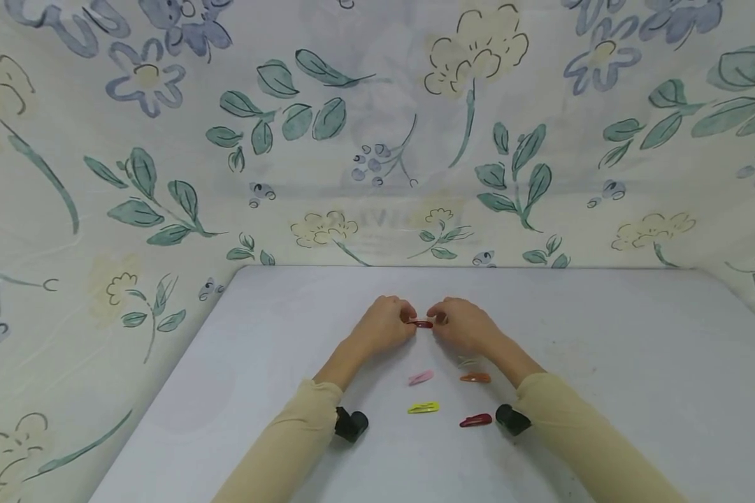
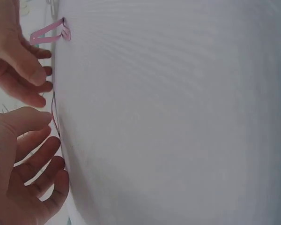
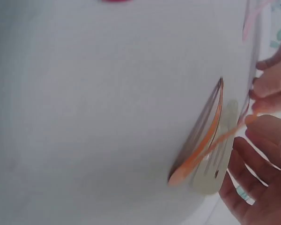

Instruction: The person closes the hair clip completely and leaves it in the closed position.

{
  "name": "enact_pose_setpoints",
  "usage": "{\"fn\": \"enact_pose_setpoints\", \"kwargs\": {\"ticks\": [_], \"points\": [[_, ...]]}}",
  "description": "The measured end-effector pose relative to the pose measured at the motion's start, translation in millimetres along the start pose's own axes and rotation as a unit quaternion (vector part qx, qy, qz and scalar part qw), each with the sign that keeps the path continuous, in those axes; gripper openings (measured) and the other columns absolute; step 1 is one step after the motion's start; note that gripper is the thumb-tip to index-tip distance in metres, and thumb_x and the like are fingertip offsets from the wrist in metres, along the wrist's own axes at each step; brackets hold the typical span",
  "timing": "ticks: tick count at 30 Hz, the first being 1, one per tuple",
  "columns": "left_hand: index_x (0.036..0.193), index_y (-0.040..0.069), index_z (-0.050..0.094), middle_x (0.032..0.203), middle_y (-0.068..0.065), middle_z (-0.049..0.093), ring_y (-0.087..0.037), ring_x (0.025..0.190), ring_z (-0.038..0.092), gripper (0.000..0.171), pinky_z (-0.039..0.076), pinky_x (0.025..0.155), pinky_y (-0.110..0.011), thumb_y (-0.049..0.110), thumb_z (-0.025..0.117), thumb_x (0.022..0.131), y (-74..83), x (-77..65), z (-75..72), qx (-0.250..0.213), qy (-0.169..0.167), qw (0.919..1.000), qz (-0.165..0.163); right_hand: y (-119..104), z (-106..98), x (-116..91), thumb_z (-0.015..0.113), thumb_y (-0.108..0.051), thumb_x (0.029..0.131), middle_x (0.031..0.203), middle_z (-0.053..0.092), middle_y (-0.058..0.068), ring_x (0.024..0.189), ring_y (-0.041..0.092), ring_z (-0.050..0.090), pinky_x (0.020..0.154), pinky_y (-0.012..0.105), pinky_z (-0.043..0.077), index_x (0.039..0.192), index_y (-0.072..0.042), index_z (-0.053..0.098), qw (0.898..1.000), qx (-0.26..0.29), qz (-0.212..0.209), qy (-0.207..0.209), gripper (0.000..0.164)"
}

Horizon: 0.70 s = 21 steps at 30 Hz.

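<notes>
Both hands meet over the far middle of the white table, around a dark red hair clip (image 1: 421, 324). My left hand (image 1: 385, 327) pinches one end of it with thumb and forefinger. The other end is at the fingertips of my right hand (image 1: 464, 327), whose fingers curl in around it. In the left wrist view the hair clip (image 2: 55, 115) shows edge-on as thin bowed lines. Nearest to the right hand lie an orange hair clip (image 3: 201, 152), standing sprung apart, and a pale hair clip (image 3: 216, 161). A pink hair clip (image 2: 49, 35) lies nearer the body.
Closer in on the table (image 1: 239, 335) are a yellow hair clip (image 1: 423, 408) and another dark red hair clip (image 1: 476, 420). Black wrist cameras (image 1: 351, 425) sit under the sleeves. Flowered cloth (image 1: 377, 195) hangs behind the table and along its left side.
</notes>
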<state>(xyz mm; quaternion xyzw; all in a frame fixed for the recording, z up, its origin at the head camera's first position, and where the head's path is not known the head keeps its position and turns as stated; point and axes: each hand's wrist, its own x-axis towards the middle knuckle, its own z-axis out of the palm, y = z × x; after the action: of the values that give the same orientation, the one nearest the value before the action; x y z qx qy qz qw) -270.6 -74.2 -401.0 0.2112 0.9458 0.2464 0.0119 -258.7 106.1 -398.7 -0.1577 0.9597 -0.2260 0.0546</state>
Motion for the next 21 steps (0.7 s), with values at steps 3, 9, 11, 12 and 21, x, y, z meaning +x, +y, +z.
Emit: {"fn": "enact_pose_setpoints", "kwargs": {"ticks": [3,9,11,12,21], "points": [[0.103,0.007,0.072,0.091,-0.004,0.065,-0.020,0.091,0.055,0.018,0.048,0.082,-0.035,0.014,0.070,0.087,-1.2,-1.7,-1.5,-0.033,-0.005,0.9993,-0.015,5.2,-2.9,-3.7,0.066,-0.013,0.092,0.102,0.067,0.006,0.095,0.021,0.060,0.090,0.040,0.052,0.119,-0.007,0.069,1.000,0.031,0.003,0.004,0.027],[0.110,0.007,0.071,0.099,-0.004,0.066,-0.019,0.091,0.058,0.022,0.050,0.079,-0.032,0.017,0.068,0.090,-5.4,-5.1,-1.7,-0.096,-0.007,0.9949,-0.029,14.8,-3.4,-12.1,0.067,-0.015,0.093,0.102,0.068,0.005,0.092,0.019,0.060,0.086,0.036,0.054,0.119,-0.007,0.068,0.997,0.071,-0.012,0.026,0.027],[0.112,0.008,0.070,0.102,-0.005,0.066,-0.018,0.092,0.058,0.024,0.051,0.077,-0.030,0.017,0.069,0.090,-5.9,-6.6,-1.3,-0.119,-0.005,0.9922,-0.034,17.5,-2.9,-15.0,0.067,-0.015,0.092,0.103,0.069,0.005,0.093,0.019,0.061,0.086,0.036,0.055,0.119,-0.007,0.069,0.995,0.086,-0.015,0.037,0.028],[0.112,0.008,0.070,0.103,-0.005,0.066,-0.019,0.092,0.058,0.025,0.051,0.075,-0.030,0.018,0.070,0.090,-5.5,-7.4,-1.3,-0.129,-0.002,0.9910,-0.034,19.1,-2.7,-16.5,0.067,-0.015,0.093,0.103,0.069,0.005,0.093,0.019,0.061,0.085,0.035,0.055,0.119,-0.007,0.068,0.995,0.093,-0.017,0.043,0.028],[0.119,0.007,0.067,0.117,-0.010,0.066,-0.023,0.106,0.058,0.035,0.051,0.083,-0.036,0.021,0.071,0.088,13.0,-13.9,-2.3,-0.190,0.017,0.9817,0.003,33.2,-8.3,-35.6,0.067,-0.015,0.093,0.103,0.069,0.007,0.097,0.024,0.062,0.083,0.038,0.055,0.127,-0.006,0.063,0.982,0.162,-0.021,0.092,0.035]]}}
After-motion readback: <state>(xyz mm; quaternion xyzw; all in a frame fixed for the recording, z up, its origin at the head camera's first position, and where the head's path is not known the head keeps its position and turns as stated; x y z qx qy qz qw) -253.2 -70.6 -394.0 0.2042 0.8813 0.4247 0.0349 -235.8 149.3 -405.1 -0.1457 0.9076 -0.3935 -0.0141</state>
